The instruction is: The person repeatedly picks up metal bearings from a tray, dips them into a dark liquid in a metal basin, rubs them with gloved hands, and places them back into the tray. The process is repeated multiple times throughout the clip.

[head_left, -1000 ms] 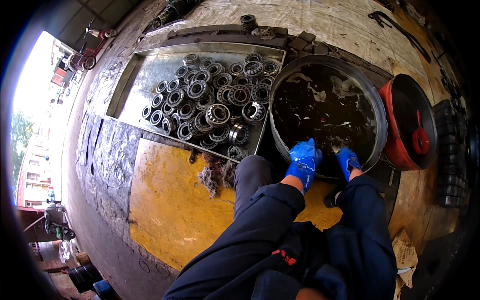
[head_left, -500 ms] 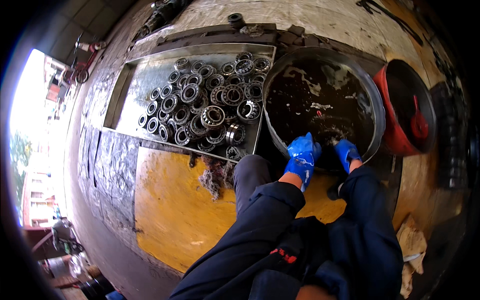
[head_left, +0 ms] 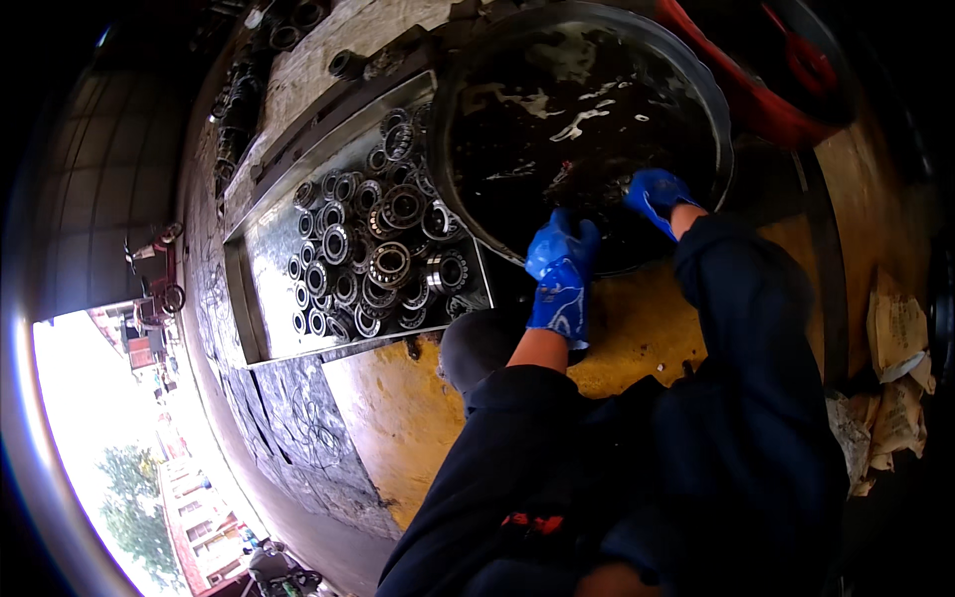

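View from a head camera, looking down on a person in dark blue sleeves and blue gloves, crouched over a round metal basin (head_left: pixel 716 129) of black, oily liquid. The basin fills the upper middle of the picture, from 11 to 1 o'clock.

The left hand (head_left: pixel 560 269) rests at the basin's near rim, at about 6 o'clock on the basin, fingers curled downward; whether its grip holds anything cannot be told. The right hand (head_left: pixel 655 194) reaches into the liquid just beyond it, at 1 o'clock from the left hand, its grip closed on a dark, wet part (head_left: pixel 587 184) that is too murky to identify. The two hands are near each other but apart.

To the left of the basin, at 9 to 10 o'clock, a shallow steel tray (head_left: pixel 261 289) holds a heap of steel bearings (head_left: pixel 388 261), piled toward the basin side. Tray and basin touch or nearly touch.

Behind the basin, at 1 o'clock, sits a red container (head_left: pixel 756 99). The floor (head_left: pixel 398 418) beneath is painted yellow. Crumpled paper (head_left: pixel 895 398) lies at 3 o'clock.
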The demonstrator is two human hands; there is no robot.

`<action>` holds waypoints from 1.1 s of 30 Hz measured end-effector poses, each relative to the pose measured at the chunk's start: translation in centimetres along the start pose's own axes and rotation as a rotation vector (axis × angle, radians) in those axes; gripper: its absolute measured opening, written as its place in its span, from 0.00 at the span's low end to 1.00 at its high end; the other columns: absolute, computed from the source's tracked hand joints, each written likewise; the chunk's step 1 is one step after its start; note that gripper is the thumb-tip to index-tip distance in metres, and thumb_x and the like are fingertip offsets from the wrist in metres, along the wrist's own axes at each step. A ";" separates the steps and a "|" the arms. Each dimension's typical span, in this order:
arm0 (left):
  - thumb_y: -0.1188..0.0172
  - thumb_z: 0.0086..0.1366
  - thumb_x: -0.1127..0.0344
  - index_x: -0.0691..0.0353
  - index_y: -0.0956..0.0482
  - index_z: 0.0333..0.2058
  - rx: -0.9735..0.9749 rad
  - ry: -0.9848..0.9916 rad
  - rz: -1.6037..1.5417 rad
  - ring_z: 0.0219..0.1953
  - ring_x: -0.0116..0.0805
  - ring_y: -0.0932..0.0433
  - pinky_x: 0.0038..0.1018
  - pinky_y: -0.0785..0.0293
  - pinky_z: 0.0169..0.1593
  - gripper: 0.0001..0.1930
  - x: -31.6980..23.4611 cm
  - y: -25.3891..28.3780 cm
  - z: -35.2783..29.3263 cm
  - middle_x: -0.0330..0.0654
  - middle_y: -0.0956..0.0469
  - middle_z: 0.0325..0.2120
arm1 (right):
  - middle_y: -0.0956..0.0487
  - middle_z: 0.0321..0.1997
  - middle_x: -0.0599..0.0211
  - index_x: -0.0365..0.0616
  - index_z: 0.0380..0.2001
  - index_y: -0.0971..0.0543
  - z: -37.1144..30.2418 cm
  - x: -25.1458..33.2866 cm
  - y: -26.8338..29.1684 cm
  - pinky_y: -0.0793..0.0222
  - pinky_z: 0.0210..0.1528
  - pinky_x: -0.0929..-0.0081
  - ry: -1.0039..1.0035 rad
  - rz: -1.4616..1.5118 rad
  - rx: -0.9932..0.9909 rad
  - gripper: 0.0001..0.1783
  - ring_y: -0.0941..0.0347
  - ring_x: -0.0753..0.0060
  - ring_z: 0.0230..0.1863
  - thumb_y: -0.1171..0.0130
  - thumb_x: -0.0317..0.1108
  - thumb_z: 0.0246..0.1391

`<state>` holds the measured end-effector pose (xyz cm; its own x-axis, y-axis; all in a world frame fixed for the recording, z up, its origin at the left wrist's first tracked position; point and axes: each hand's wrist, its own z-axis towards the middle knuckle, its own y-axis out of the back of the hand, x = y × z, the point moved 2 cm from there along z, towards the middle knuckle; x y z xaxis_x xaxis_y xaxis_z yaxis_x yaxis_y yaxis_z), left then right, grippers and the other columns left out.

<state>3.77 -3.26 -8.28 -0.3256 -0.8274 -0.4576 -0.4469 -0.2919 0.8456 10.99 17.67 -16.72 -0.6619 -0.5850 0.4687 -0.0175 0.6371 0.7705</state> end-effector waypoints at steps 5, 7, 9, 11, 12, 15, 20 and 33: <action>0.42 0.63 0.47 0.58 0.20 0.52 0.048 0.040 0.012 0.46 0.51 0.16 0.41 0.22 0.51 0.26 -1.2 1.9 -1.1 0.52 0.15 0.42 | 0.17 0.53 0.56 0.54 0.48 0.14 0.0 4.8 -1.1 0.27 0.56 0.55 0.252 -0.582 0.198 0.20 0.20 0.51 0.55 0.38 0.48 0.55; 0.42 0.63 0.47 0.58 0.20 0.52 0.022 -0.024 0.041 0.46 0.51 0.16 0.41 0.22 0.51 0.25 -2.8 0.1 -0.1 0.52 0.15 0.41 | 0.16 0.52 0.57 0.54 0.48 0.14 5.7 2.4 -5.5 0.27 0.56 0.54 0.316 -0.817 0.320 0.20 0.20 0.53 0.56 0.37 0.49 0.55; 0.42 0.64 0.48 0.56 0.20 0.51 0.039 -0.015 0.097 0.45 0.50 0.16 0.41 0.21 0.52 0.23 -1.7 -0.4 0.4 0.51 0.15 0.41 | 0.16 0.51 0.58 0.54 0.48 0.14 4.6 4.6 -5.3 0.28 0.57 0.53 0.392 -0.951 0.311 0.20 0.21 0.55 0.57 0.37 0.49 0.55; 0.42 0.64 0.48 0.56 0.19 0.51 0.033 0.082 0.075 0.46 0.50 0.16 0.41 0.22 0.52 0.23 0.0 0.5 -0.6 0.50 0.15 0.41 | 0.15 0.50 0.58 0.53 0.48 0.14 0.8 6.9 -2.6 0.27 0.56 0.54 0.394 -0.816 0.265 0.21 0.20 0.55 0.56 0.36 0.49 0.54; 0.42 0.64 0.48 0.56 0.19 0.51 0.028 0.107 0.062 0.46 0.50 0.16 0.41 0.22 0.52 0.23 0.1 0.9 -0.9 0.50 0.15 0.42 | 0.15 0.49 0.58 0.53 0.48 0.14 -0.3 6.8 -0.5 0.27 0.55 0.54 0.331 -0.641 0.243 0.21 0.20 0.55 0.55 0.36 0.50 0.54; 0.41 0.64 0.49 0.55 0.19 0.51 -0.001 0.058 0.118 0.45 0.50 0.16 0.41 0.21 0.50 0.22 -1.1 0.5 -0.7 0.51 0.15 0.42 | 0.15 0.49 0.58 0.53 0.48 0.14 -1.3 4.5 1.5 0.24 0.53 0.56 0.164 -0.347 0.159 0.24 0.19 0.54 0.52 0.33 0.52 0.50; 0.42 0.64 0.49 0.55 0.20 0.52 0.006 0.023 0.038 0.46 0.51 0.17 0.42 0.22 0.51 0.23 -0.8 0.3 -0.6 0.50 0.15 0.41 | 0.14 0.48 0.64 0.56 0.47 0.14 -0.9 6.3 1.9 0.22 0.47 0.58 0.319 -0.821 0.307 0.23 0.17 0.57 0.50 0.29 0.49 0.47; 0.44 0.66 0.46 0.56 0.21 0.50 0.088 0.042 0.083 0.46 0.48 0.17 0.41 0.22 0.52 0.22 -0.2 0.6 0.1 0.50 0.16 0.41 | 0.16 0.49 0.54 0.50 0.44 0.13 2.2 1.7 -2.8 0.22 0.50 0.57 0.112 -0.420 0.082 0.17 0.19 0.50 0.51 0.39 0.46 0.57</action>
<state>3.45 -3.21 -7.74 -0.3300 -0.8668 -0.3739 -0.4918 -0.1802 0.8518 8.25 16.03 -19.05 -0.4991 -0.8498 0.1696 -0.3299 0.3673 0.8696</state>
